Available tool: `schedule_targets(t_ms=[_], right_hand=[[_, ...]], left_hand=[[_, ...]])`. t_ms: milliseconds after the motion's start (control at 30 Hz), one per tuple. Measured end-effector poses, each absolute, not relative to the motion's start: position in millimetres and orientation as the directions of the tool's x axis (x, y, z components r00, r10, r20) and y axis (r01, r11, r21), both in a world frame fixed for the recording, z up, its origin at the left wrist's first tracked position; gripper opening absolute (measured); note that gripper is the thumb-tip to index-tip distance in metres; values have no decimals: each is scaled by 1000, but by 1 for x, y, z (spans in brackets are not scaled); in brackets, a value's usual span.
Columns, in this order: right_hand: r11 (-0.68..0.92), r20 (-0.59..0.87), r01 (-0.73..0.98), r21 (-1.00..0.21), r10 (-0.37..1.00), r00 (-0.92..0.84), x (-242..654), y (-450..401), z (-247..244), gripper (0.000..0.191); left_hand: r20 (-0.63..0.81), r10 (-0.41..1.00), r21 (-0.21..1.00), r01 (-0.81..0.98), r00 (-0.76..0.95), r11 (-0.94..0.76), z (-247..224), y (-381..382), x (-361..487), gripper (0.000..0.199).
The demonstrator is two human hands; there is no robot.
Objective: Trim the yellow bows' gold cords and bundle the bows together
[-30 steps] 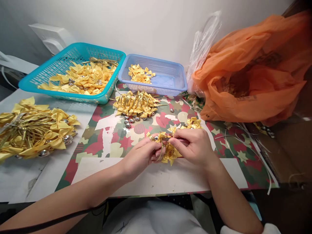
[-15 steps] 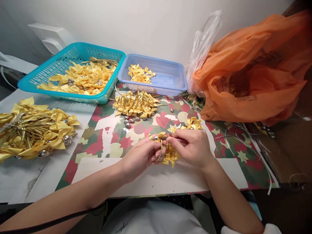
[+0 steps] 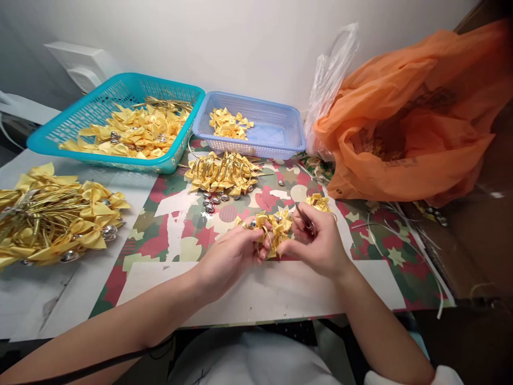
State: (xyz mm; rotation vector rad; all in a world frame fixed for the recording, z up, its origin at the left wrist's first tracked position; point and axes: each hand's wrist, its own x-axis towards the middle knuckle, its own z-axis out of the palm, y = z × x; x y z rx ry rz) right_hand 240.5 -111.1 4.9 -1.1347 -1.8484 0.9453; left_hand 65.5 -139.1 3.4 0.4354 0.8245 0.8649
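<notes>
So, far left there's a fat bundle of yellow ribbon bows (image 3: 94, 211), then a teal basket (image 3: 96, 156) of more. Left hand (image 3: 226, 256) has a gold cord (image 3: 266, 233) and bow (image 3: 262, 218) pinched at the fingertips, probably to keep the loop steady and reachable. Behind it, piled bows (image 3: 230, 174) and a lavender basket (image 3: 256, 97) limit forward room. Right hand (image 3: 326, 243) is curled round a dark slim tool (image 3: 303, 216), maybe tweezers, too blurry to swear to. Orange plastic bag (image 3: 388, 184) crowds that side.

Handicraft workspace; yellow ribbon bows (image 3: 138, 128) in teal basket (image 3: 46, 140); patterned tabletop covering (image 3: 196, 235).
</notes>
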Motion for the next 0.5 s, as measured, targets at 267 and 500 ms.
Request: schedule_targets(t_ms=[267, 500], right_hand=[[194, 142, 170, -966, 951, -275, 227, -120, 1, 40], [93, 89, -1, -996, 943, -320, 232, -113, 9, 42]], left_hand=[[-404, 846, 651, -541, 348, 533, 1, -140, 67, 18], [-385, 834, 684, -484, 396, 546, -3, -139, 65, 22]])
